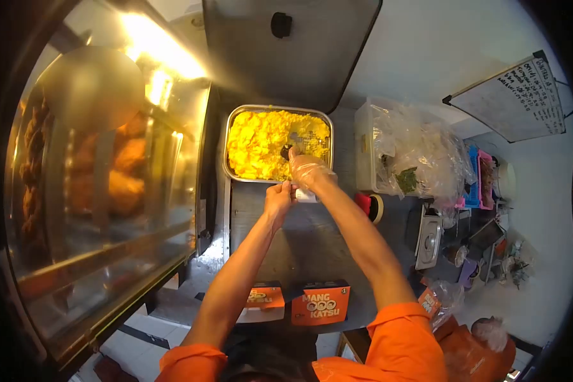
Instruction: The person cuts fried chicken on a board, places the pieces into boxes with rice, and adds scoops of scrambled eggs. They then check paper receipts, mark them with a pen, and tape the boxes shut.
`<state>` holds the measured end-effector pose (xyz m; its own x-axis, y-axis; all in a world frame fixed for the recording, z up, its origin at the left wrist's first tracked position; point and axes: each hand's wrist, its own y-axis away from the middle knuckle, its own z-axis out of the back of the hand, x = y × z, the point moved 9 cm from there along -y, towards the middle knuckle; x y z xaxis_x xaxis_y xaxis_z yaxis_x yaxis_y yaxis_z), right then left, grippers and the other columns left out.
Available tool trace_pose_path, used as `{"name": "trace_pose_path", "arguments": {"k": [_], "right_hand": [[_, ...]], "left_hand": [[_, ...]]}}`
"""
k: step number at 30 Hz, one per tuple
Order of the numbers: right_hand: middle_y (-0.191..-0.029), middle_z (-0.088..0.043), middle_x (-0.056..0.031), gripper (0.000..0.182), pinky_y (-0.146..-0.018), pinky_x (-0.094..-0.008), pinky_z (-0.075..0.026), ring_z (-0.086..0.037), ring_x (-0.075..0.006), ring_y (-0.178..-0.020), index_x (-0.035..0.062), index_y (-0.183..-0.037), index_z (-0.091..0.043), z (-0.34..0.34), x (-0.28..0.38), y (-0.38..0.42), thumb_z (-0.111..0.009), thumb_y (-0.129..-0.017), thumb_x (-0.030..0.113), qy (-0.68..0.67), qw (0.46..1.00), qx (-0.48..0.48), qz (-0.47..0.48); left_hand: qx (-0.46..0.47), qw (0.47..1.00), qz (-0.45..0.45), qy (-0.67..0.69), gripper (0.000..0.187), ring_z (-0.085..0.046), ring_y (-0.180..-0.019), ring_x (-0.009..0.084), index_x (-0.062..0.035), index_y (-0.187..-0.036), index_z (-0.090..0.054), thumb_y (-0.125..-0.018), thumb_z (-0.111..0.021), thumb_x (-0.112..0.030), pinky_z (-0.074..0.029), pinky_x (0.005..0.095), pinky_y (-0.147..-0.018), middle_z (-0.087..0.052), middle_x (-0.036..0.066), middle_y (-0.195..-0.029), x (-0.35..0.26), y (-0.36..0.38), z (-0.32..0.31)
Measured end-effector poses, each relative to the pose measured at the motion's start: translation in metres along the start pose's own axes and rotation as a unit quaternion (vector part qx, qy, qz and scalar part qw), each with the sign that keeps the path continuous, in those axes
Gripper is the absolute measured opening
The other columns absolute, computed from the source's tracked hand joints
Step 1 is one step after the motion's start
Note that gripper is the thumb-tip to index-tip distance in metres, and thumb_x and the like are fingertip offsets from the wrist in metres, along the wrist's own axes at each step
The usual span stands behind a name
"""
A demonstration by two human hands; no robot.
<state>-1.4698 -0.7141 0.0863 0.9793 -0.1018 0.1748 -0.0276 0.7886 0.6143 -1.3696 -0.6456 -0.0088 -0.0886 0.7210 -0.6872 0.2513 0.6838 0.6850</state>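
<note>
A metal tray (225,148) of crumbly yellow food (258,140) lies in front of me. My right hand (309,172), in a clear plastic glove, is closed round a black-handled utensil (286,151). Its grey, slotted-looking head rests in the right part of the food; its exact kind cannot be made out. Bare and closed, my left hand (279,200) pinches at the tray's near edge. A small white item (305,195) shows beside those fingertips, below the right hand; its shape is partly hidden.
Left stands a lit glass display case (108,191) with fried food inside. Two orange printed boxes (320,304) (265,298) lie at the counter's near edge. To the right are a plastic bin (365,146) with clear bags, a tape roll (377,208) and a metal lid (430,242). Another person (477,350) is at lower right.
</note>
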Motion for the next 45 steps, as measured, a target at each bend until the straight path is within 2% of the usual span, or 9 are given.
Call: {"name": "trace_pose_path", "arguments": {"k": [4, 12, 13, 16, 18, 26, 32, 35, 45], "right_hand": [[-0.105, -0.071, -0.0243, 0.048, -0.078, -0.0507, -0.055, -0.070, -0.0403, -0.095, -0.0019, -0.124, -0.059, -0.019, -0.024, -0.027, -0.031, -0.107, 0.033, -0.006, 0.999, 0.031, 0.025], [-0.086, -0.071, -0.0123, 0.043, -0.064, -0.0441, -0.053, -0.067, -0.0295, -0.073, 0.0052, -0.134, -0.046, -0.046, -0.056, -0.053, -0.049, -0.103, 0.036, 0.138, 0.963, 0.192, 0.126], [-0.084, -0.066, -0.0073, 0.041, -0.064, -0.0434, -0.052, -0.065, -0.0266, -0.072, 0.0094, -0.134, -0.048, -0.074, -0.075, -0.071, -0.051, -0.099, 0.031, -0.015, 0.959, 0.270, 0.084], [-0.072, -0.049, 0.0034, 0.018, -0.049, -0.0324, -0.033, -0.041, -0.0135, -0.055, 0.0155, -0.101, -0.049, -0.056, -0.069, -0.045, -0.054, -0.100, 0.032, -0.185, 0.880, 0.435, 0.042], [-0.063, -0.037, 0.0106, 0.027, -0.040, -0.0250, -0.021, -0.025, -0.0048, -0.044, 0.0196, -0.078, -0.050, -0.047, -0.061, -0.024, -0.056, -0.101, 0.034, -0.262, 0.837, 0.480, 0.005], [-0.062, -0.029, 0.0116, 0.031, -0.035, -0.0169, -0.015, -0.022, 0.0028, -0.046, 0.0189, -0.080, -0.042, -0.037, -0.051, -0.023, -0.050, -0.108, 0.030, -0.577, 0.697, 0.426, -0.003], [-0.064, -0.028, 0.0101, 0.029, -0.034, -0.0166, -0.017, -0.021, 0.0015, -0.045, 0.0187, -0.083, -0.037, -0.024, -0.041, -0.011, -0.048, -0.109, 0.027, -0.689, 0.617, 0.377, 0.055], [-0.065, -0.026, 0.0091, 0.031, -0.035, -0.0180, -0.016, -0.020, -0.0002, -0.047, 0.0171, -0.081, -0.034, -0.026, -0.026, -0.001, -0.045, -0.109, 0.023, -0.796, 0.473, 0.370, 0.074], [-0.066, -0.036, 0.0085, 0.019, -0.041, -0.0174, -0.022, -0.028, -0.0010, -0.049, 0.0175, -0.090, -0.044, -0.012, 0.038, 0.126, -0.053, -0.106, 0.022, -0.799, 0.580, 0.143, 0.072]], "left_hand": [[0.021, 1.000, 0.005, 0.013, 0.040, -0.055, -0.077, 0.0103, 0.0001, -0.109, -0.070, -0.111, -0.044, -0.030, -0.048, 0.0282, -0.072, -0.065, 0.002, -0.089, 0.000, 0.000, -0.003], [0.019, 1.000, 0.000, -0.005, 0.042, -0.056, -0.076, 0.0103, 0.0011, -0.110, -0.071, -0.111, -0.043, -0.031, -0.048, 0.0277, -0.071, -0.067, 0.003, -0.089, 0.008, -0.009, 0.000], [0.017, 1.000, 0.002, 0.001, 0.042, -0.056, -0.076, 0.0104, 0.0012, -0.111, -0.070, -0.111, -0.044, -0.031, -0.048, 0.0276, -0.072, -0.067, 0.003, -0.090, 0.008, -0.007, 0.000], [0.012, 1.000, 0.007, 0.009, 0.042, -0.058, -0.077, 0.0111, 0.0014, -0.112, -0.070, -0.111, -0.044, -0.032, -0.050, 0.0269, -0.074, -0.068, 0.004, -0.093, 0.007, -0.006, 0.000], [0.025, 0.999, -0.002, -0.025, 0.042, -0.059, -0.078, 0.0119, 0.0013, -0.112, -0.070, -0.111, -0.043, -0.032, -0.051, 0.0265, -0.075, -0.068, 0.004, -0.093, 0.012, -0.014, 0.002], [0.067, 0.993, -0.019, -0.094, 0.044, -0.060, -0.076, 0.0125, 0.0044, -0.107, -0.072, -0.108, -0.049, -0.034, -0.053, 0.0292, -0.071, -0.069, 0.005, -0.089, -0.033, 0.039, 0.010], [0.089, 0.986, -0.136, -0.021, 0.032, -0.055, -0.080, 0.0073, 0.0010, -0.114, -0.072, -0.105, -0.058, -0.027, -0.047, 0.0227, -0.072, -0.067, 0.002, -0.092, -0.105, 0.217, 0.063], [0.072, 0.993, -0.094, 0.027, 0.032, -0.062, -0.089, 0.0090, 0.0011, -0.115, -0.072, -0.105, -0.057, -0.025, -0.050, 0.0236, -0.078, -0.071, 0.005, -0.101, -0.093, 0.302, 0.102], [-0.072, 0.981, -0.132, 0.122, 0.027, -0.061, -0.086, 0.0094, 0.0020, -0.114, -0.071, -0.101, -0.063, -0.020, -0.049, 0.0264, -0.078, -0.071, 0.004, -0.100, -0.009, 0.461, 0.246]]}}
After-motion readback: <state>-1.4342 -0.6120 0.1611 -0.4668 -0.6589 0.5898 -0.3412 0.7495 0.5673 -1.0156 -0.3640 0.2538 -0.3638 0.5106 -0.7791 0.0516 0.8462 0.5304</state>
